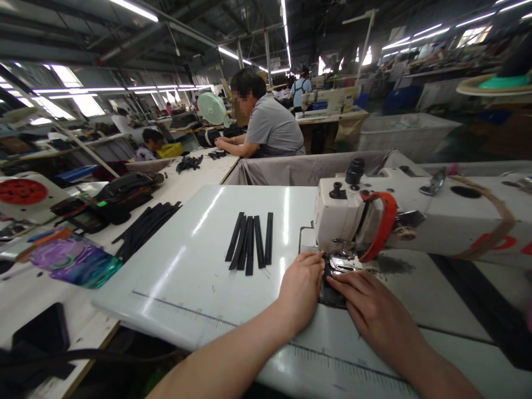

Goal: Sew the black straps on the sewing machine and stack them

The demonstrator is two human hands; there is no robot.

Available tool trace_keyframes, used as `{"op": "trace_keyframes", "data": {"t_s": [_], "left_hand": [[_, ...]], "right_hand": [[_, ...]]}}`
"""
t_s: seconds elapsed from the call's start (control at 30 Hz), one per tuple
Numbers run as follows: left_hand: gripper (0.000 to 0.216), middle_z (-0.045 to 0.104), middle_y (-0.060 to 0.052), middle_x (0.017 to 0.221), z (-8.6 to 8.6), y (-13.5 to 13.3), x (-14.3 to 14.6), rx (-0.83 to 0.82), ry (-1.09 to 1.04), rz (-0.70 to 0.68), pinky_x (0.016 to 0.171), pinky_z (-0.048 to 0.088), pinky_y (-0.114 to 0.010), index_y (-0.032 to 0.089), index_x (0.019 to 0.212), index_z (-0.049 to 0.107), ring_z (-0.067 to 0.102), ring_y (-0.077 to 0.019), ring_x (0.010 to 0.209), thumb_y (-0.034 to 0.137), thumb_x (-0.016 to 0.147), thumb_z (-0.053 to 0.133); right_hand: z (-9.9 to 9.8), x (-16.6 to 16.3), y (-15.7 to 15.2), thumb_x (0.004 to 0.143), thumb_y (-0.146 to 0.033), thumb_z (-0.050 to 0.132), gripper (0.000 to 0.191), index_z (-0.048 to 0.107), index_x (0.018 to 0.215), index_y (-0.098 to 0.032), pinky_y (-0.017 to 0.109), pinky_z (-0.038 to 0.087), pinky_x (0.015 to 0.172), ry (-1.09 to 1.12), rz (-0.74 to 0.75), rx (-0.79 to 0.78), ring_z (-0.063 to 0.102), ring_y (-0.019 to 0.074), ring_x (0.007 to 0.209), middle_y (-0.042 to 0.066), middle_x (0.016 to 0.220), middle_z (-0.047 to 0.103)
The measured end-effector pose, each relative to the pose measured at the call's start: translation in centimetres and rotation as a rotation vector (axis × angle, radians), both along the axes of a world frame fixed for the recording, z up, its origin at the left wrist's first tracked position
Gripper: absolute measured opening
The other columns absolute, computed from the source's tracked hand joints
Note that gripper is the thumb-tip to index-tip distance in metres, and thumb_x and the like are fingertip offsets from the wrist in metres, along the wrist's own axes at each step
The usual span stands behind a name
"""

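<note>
At the needle end of a white sewing machine (338,213), both hands rest close together. My left hand (301,285) has its fingers bent and pressed together just left of the metal presser foot (343,264); what its fingertips hold, if anything, is hidden. Stretched out low over the machine bed, the fingers of my right hand (374,305) point at the foot from the right. Between the hands shows a dark flat patch (332,296); I cannot tell whether it is fabric or a plate. Several black strips (249,241) lie on the pale tabletop (187,221), left of my hands.
An orange-red guard (382,227) curves beside the machine head. Further left are a pile of black strips (147,224), a purple-teal plastic pouch (75,257) and a dark flat object (41,330). A cloth-lined bin (299,172) stands behind the table; a co-worker (272,124) sits beyond.
</note>
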State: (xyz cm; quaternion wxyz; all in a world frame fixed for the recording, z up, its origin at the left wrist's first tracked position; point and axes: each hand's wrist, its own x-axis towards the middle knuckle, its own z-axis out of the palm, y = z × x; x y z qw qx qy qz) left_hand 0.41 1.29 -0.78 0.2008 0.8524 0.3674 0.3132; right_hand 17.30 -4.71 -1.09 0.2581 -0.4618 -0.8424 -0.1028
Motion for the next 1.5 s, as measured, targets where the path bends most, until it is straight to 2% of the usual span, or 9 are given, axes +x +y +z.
{"op": "trace_keyframes", "data": {"t_s": [0.3, 0.6, 0.83, 1.1, 1.2, 1.27, 1.4, 1.43, 1.5], "left_hand": [[0.027, 0.069, -0.010, 0.109, 0.4, -0.2, 0.0, 0.007, 0.015, -0.008, 0.102, 0.049, -0.038, 0.014, 0.092, 0.066, 0.059, -0.0206, 0.110, 0.012, 0.097, 0.040], [0.020, 0.068, -0.010, 0.106, -0.3, -0.2, 0.4, 0.057, 0.094, 0.020, 0.104, 0.047, -0.033, 0.011, 0.096, 0.064, 0.060, -0.0188, 0.109, 0.009, 0.096, 0.045], [0.019, 0.068, -0.008, 0.110, -0.9, 0.4, 0.7, 0.046, 0.097, 0.019, 0.104, 0.046, -0.031, 0.014, 0.095, 0.064, 0.059, -0.0171, 0.109, 0.010, 0.096, 0.046], [0.021, 0.068, -0.010, 0.104, -0.2, 0.0, -0.2, 0.072, 0.118, -0.053, 0.098, 0.049, -0.030, 0.012, 0.094, 0.066, 0.060, -0.0188, 0.105, 0.009, 0.094, 0.045], [0.019, 0.069, -0.009, 0.100, 0.3, 2.0, -0.7, 0.042, 0.112, 0.007, 0.092, 0.052, -0.033, 0.014, 0.092, 0.067, 0.062, -0.0206, 0.098, 0.009, 0.091, 0.049], [0.018, 0.067, -0.010, 0.104, 0.5, 4.2, -0.6, 0.045, 0.107, 0.036, 0.096, 0.050, -0.036, 0.014, 0.094, 0.068, 0.061, -0.0224, 0.103, 0.007, 0.086, 0.053], [0.009, 0.068, -0.008, 0.107, 1.3, 8.7, -0.2, 0.119, 0.255, -0.311, 0.108, 0.039, -0.040, 0.017, 0.087, 0.069, 0.056, -0.0237, 0.114, 0.011, 0.081, 0.066], [0.008, 0.068, -0.007, 0.106, 1.8, 9.5, -0.4, 0.119, 0.294, -0.359, 0.108, 0.038, -0.040, 0.018, 0.085, 0.069, 0.056, -0.0238, 0.115, 0.012, 0.079, 0.069], [0.011, 0.069, -0.004, 0.102, 3.3, 10.7, -1.1, 0.053, 0.360, -0.296, 0.107, 0.039, -0.038, 0.020, 0.080, 0.068, 0.056, -0.0236, 0.114, 0.012, 0.075, 0.074]], "right_hand": [[-0.8, -0.1, 0.4, 0.084, -0.005, 0.044, 0.038, 0.062, 0.116, -0.012, 0.039, 0.054, 0.080, -0.127, -0.086, 0.022, 0.059, 0.0233, 0.090, 0.010, 0.105, 0.065], [-0.8, -0.2, 0.2, 0.082, -0.004, 0.047, 0.041, 0.060, 0.120, -0.012, 0.041, 0.056, 0.081, -0.122, -0.094, 0.017, 0.058, 0.0245, 0.093, 0.011, 0.109, 0.061], [-1.0, -0.3, 0.3, 0.082, -0.005, 0.047, 0.043, 0.058, 0.123, -0.013, 0.041, 0.056, 0.081, -0.117, -0.102, 0.029, 0.059, 0.0238, 0.092, 0.011, 0.109, 0.061], [-1.1, 0.2, 0.2, 0.082, -0.006, 0.045, 0.044, 0.059, 0.122, -0.018, 0.038, 0.055, 0.084, -0.087, -0.082, 0.034, 0.059, 0.0221, 0.094, 0.009, 0.109, 0.063], [-1.2, 0.4, 0.1, 0.084, -0.008, 0.045, 0.041, 0.059, 0.122, -0.017, 0.040, 0.055, 0.084, -0.086, -0.076, 0.055, 0.059, 0.0230, 0.096, 0.010, 0.109, 0.063], [-1.3, 0.5, 0.0, 0.085, -0.010, 0.046, 0.038, 0.059, 0.120, -0.016, 0.041, 0.054, 0.085, -0.079, -0.078, 0.075, 0.060, 0.0237, 0.097, 0.010, 0.110, 0.063], [-1.6, 0.5, -0.1, 0.087, -0.010, 0.044, 0.034, 0.059, 0.117, -0.017, 0.041, 0.054, 0.087, -0.043, -0.087, 0.094, 0.060, 0.0236, 0.099, 0.011, 0.110, 0.063], [-1.6, 0.6, -0.1, 0.087, -0.010, 0.044, 0.034, 0.059, 0.116, -0.017, 0.041, 0.054, 0.087, -0.033, -0.093, 0.095, 0.061, 0.0235, 0.100, 0.011, 0.110, 0.063], [-1.7, 0.6, -0.2, 0.087, -0.010, 0.044, 0.032, 0.059, 0.115, -0.018, 0.041, 0.054, 0.087, -0.013, -0.108, 0.099, 0.061, 0.0232, 0.100, 0.010, 0.109, 0.064]]}}
